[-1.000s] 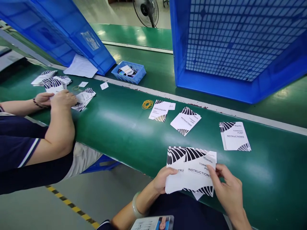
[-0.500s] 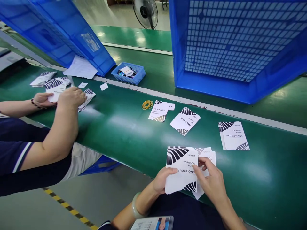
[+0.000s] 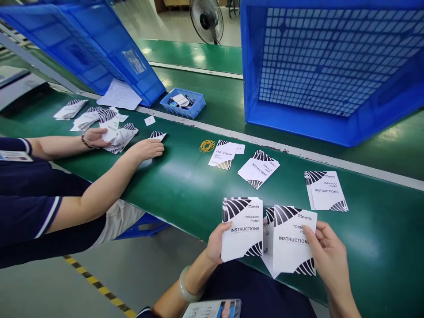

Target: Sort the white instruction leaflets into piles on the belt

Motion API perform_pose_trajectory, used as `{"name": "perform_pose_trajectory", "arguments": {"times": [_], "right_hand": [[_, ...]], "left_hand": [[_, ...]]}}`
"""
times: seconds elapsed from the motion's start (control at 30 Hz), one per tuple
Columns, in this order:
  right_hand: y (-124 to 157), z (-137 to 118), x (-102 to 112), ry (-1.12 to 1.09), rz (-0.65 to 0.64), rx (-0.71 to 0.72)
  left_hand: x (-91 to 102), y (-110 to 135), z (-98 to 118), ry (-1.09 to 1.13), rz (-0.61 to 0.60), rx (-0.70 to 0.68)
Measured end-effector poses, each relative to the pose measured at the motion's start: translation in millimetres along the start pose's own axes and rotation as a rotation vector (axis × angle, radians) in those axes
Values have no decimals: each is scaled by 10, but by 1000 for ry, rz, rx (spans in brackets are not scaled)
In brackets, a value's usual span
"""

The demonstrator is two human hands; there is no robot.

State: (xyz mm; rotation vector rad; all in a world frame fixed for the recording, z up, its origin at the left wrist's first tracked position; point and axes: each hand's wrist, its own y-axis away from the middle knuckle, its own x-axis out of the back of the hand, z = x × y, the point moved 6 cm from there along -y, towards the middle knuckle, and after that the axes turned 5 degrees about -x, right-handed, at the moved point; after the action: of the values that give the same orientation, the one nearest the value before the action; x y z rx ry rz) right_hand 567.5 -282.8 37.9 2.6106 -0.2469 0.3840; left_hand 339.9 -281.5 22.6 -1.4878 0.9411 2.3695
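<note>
My left hand (image 3: 217,242) grips a stack of instruction leaflets (image 3: 243,236), its thumb over the left edge. To its right, my right hand (image 3: 326,251) pinches an instruction leaflet (image 3: 291,251) by its right edge, thumb on the printed face. Behind that one, partly hidden, more leaflets (image 3: 267,254) lie at the front edge of the green bench. Both held covers face me and read "Tornado Pump Instructions". Farther back rest a leaflet pile (image 3: 326,194), a second pile (image 3: 258,170) turned at an angle, and a leaflet (image 3: 221,155) lying upside down.
Yellow rubber bands (image 3: 207,146) lie beside the upside-down leaflet. At left, a co-worker's hand (image 3: 149,149) rests on a leaflet near several piles (image 3: 69,109). A small blue basket (image 3: 188,110) and large blue crates (image 3: 298,126) stand along the back.
My right hand has moved right, drawing a leaflet away from the left hand's stack. The co-worker's nearer hand has moved right, onto a leaflet on the bench.
</note>
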Motion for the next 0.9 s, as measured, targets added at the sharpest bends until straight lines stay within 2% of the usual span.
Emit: {"name": "perform_pose_trajectory", "arguments": {"times": [0.07,0.13,0.17,0.27,0.33,0.47,0.57,0.63,0.73,0.83,0.9], "right_hand": [[-59,-14,43,226,94,71],[-61,-92,-12,407,157,176],[-45,-135,-84,427,136,218],[49,-279,-371,355,-40,325],[112,-377,-493,360,-62,395],[157,-442,-558,375,-39,425],[190,-456,-511,340,-56,439],[207,-446,-427,285,-61,406],[192,-327,-224,107,-56,221],[145,-89,-15,-124,-4,-14],[106,73,42,-221,-4,-118]], "left_hand": [[-32,1,49,-16,-26,-3],[29,4,15,-80,40,26],[76,8,-23,-118,89,39],[147,18,-153,-210,184,41],[117,20,-226,-235,194,32],[57,24,-308,-233,203,54],[110,26,-302,-250,233,51],[160,28,-269,-248,249,34],[179,31,-176,-196,235,15],[69,26,-40,-84,104,0],[-27,28,52,-26,1,-16]]}}
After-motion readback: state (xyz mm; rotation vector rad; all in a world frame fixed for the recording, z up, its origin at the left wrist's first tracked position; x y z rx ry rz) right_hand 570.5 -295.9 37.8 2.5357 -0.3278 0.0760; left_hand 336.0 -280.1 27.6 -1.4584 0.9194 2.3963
